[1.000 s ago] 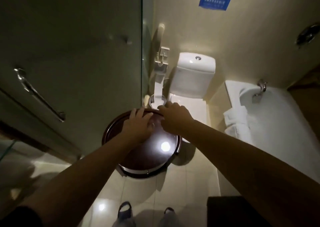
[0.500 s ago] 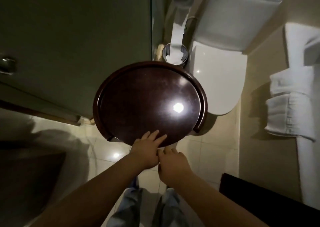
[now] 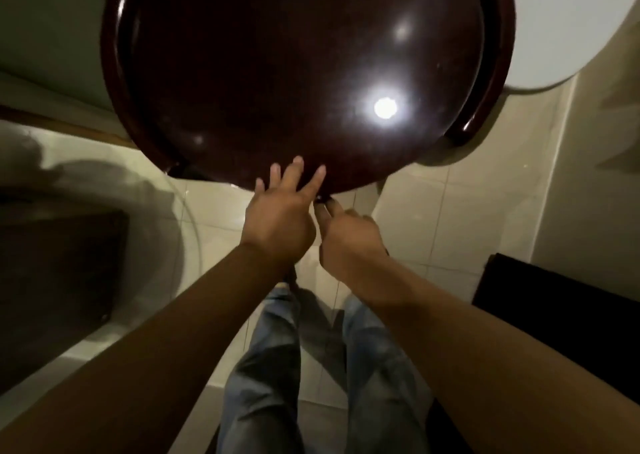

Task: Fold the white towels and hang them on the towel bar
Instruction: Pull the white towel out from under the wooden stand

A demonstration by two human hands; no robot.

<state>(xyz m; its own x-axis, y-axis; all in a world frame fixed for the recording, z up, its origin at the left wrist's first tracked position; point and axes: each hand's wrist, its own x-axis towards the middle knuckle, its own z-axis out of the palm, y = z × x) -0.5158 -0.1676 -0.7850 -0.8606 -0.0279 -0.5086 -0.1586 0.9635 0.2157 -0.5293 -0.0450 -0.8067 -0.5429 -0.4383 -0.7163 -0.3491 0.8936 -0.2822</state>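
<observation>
No white towel and no towel bar are in view. A round dark wooden table (image 3: 311, 55) with a raised rim fills the top of the head view. My left hand (image 3: 280, 218) lies on the table's near edge with its fingers straight and spread. Close beside it, my right hand (image 3: 349, 238) has one finger reaching the underside of the near rim. Its other fingers curl downward out of sight, so a grip cannot be made out.
A white toilet lid (image 3: 571, 20) sits at the top right, just behind the table. A dark mat (image 3: 554, 322) lies on the tiled floor at the right. Curved glass (image 3: 187, 231) and a dark panel are at the left. My legs in jeans (image 3: 270, 367) stand below.
Both hands drew back from the table's far rim to its near edge. The view dropped and closed in on the table, so the towels on the tub edge left the frame.
</observation>
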